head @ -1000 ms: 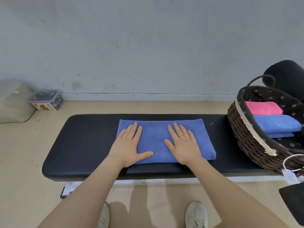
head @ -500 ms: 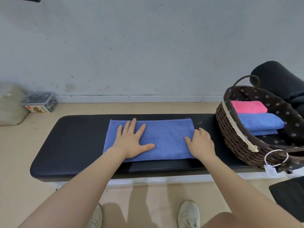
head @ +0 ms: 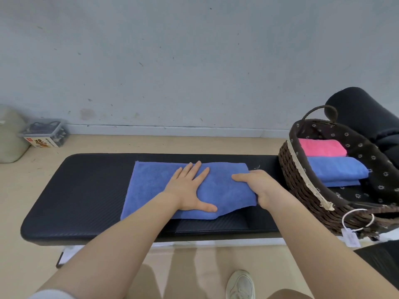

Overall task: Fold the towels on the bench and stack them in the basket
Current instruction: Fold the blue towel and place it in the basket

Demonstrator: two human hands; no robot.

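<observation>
Since the frame half a second back, the right hand (head: 262, 188) has taken hold of the right end of the blue towel (head: 155, 186) and raised it off the black padded bench (head: 86, 190), where before it only rested at that edge; the left hand (head: 190, 189) has kept its place.

From the head camera, the folded blue towel lies along the middle of the bench, its long side running left to right. The left hand lies flat on the towel's middle, fingers straight and spread, thumb pointing right along the near edge, pressing the cloth down. The right hand grips the towel's right end: the thumb lies on top of the cloth, pointing left toward the other hand, while the other fingers curl under the end (they are hidden beneath the cloth). That end stands clear of the bench, and the near edge shows a step where the lifted part meets the flat part.

At the bench's right end stands a wicker basket (head: 302, 190) with a dark flowered lining. In it lie a folded pink towel (head: 321, 147) at the far side and a folded blue towel (head: 336, 170) just in front of it, touching. A white paper tag (head: 350, 238) hangs from a ring at the basket's near rim. On the floor by the wall at the left sits a clear plastic box (head: 44, 134).
</observation>
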